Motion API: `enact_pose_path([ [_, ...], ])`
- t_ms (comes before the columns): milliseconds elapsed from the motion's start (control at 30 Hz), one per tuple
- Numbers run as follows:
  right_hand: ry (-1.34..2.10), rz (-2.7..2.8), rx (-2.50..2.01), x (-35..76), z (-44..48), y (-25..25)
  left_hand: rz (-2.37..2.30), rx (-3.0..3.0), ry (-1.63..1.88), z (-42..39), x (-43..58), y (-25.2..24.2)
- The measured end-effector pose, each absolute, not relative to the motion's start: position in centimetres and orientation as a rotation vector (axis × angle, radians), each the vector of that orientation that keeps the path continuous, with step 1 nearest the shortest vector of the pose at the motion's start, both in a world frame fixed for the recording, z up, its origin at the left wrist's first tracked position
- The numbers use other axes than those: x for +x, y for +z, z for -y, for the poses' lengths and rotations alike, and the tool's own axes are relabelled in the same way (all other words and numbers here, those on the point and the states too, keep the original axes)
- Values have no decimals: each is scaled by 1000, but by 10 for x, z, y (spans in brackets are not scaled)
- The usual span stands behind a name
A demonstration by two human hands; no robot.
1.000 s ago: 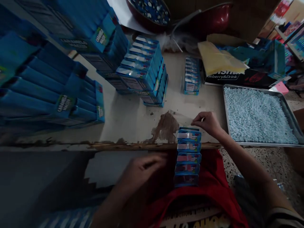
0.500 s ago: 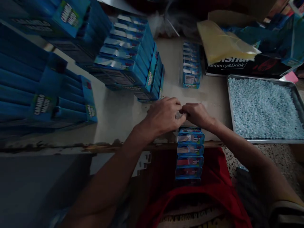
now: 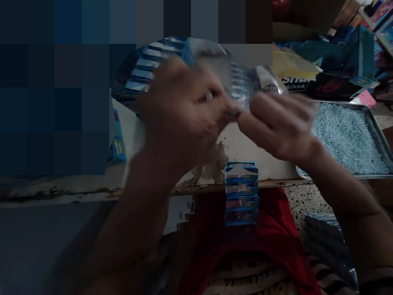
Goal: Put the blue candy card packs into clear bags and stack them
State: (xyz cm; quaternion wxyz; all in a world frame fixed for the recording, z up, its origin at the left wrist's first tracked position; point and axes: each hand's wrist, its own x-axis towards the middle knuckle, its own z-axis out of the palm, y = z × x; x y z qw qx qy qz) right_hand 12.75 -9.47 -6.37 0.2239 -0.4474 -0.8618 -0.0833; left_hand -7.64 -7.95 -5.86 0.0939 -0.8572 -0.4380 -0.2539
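Note:
Both my hands are raised close to the camera and smeared by motion. My left hand [image 3: 181, 114] and my right hand [image 3: 276, 123] meet at the fingertips and pinch a thin clear plastic wrapper [image 3: 245, 84] that they hold between them. Below them a row of small blue candy boxes [image 3: 241, 192] runs from the table edge [image 3: 196, 187] down over my red shirt [image 3: 276, 241].
A metal tray [image 3: 376, 131] full of pale blue candies sits at the right. A black carton [image 3: 325, 87] with a yellow sheet lies behind it. Stacks of blue boxes [image 3: 147, 69] stand at the back left. The upper left is blocked out.
My hands lifted from the table toward the camera, still joined at the fingertips, now with the clear wrapper held between them. The view tilted slightly.

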Motion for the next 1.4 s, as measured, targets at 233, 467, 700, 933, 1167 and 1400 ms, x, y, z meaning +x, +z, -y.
enact_pose_path([
  [233,191,2791,-1482,144,74,-195,1305,-2828,-609,64,-67,-240],
  [467,205,2807,-1708,155,100,-178,1077,-2695,-577,71,-80,-238],
  [700,349,2740,-1941,145,109,-165,1445,-3008,-476,54,-81,-225],
  [933,333,2766,-1936,135,105,-161,2197,-3025,-266,41,-80,-203],
  [1167,327,2850,-1860,123,90,-164,1852,-3046,-440,49,-77,-204],
  [1400,402,2731,-1931,148,115,-175,1367,-3136,-699,97,-100,-236],
])
